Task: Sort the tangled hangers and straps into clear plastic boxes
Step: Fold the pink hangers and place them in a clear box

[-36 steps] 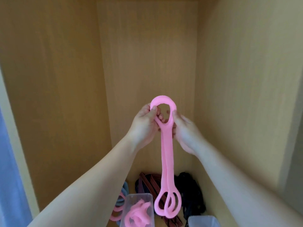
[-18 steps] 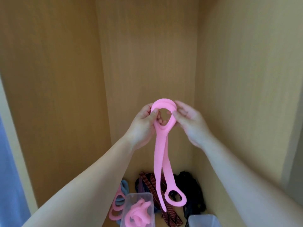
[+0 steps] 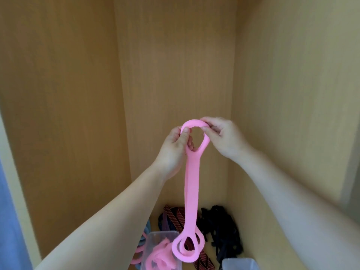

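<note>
A long pink strap [image 3: 191, 184] with a ring at each end hangs in front of me inside a wooden cabinet. My left hand [image 3: 174, 151] pinches the left side of its top ring. My right hand [image 3: 222, 136] pinches the top right of the same ring. The strap's lower rings dangle over a clear plastic box [image 3: 155, 238] that holds several coiled pink straps [image 3: 157, 260]. A second clear box [image 3: 240, 264] shows at the bottom edge, its contents hidden.
On the cabinet floor lie a striped dark strap [image 3: 175, 217], a heap of black straps [image 3: 222, 227] and blue and pink rings [image 3: 144, 236] left of the box. Wooden walls close in on the left, back and right.
The two hanging lengths that had spread apart now hang together straight. My right hand has moved up to the top of the ring.
</note>
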### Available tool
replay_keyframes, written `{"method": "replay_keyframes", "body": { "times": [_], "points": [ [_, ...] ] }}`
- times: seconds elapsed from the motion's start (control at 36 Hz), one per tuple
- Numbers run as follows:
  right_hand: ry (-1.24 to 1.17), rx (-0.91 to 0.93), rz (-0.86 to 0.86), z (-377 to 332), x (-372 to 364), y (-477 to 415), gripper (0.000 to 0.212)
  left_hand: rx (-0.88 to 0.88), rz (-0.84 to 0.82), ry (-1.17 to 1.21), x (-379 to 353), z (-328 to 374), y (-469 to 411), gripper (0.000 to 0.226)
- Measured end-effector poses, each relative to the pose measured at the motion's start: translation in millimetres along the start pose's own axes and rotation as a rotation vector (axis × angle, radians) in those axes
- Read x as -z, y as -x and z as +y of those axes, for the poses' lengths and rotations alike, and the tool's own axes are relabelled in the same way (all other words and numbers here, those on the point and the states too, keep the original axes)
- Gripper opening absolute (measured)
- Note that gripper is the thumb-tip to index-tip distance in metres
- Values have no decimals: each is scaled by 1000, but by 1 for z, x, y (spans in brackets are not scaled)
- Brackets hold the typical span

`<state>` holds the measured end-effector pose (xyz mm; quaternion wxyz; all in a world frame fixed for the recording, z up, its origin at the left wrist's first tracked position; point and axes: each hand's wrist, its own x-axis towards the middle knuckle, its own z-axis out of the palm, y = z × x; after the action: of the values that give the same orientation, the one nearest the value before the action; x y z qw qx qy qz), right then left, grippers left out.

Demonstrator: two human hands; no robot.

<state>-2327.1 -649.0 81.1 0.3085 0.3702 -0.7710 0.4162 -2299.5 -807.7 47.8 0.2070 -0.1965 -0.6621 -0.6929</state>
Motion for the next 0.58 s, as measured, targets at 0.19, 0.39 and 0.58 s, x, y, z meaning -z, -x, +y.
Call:
{"method": "replay_keyframes", "body": {
  "times": [0.19, 0.39, 0.58],
  "points": [
    [-313, -158, 20, -8, 3, -9, 27, 15, -40, 81, -1, 0, 2, 25],
    [-331, -154, 49, -10, 6, -14, 32, 268, -191, 12, 2, -12, 14, 29],
    [64, 261, 21, 4, 6, 0, 21, 271, -118, 157, -9, -10, 15, 33]
  ]
}}
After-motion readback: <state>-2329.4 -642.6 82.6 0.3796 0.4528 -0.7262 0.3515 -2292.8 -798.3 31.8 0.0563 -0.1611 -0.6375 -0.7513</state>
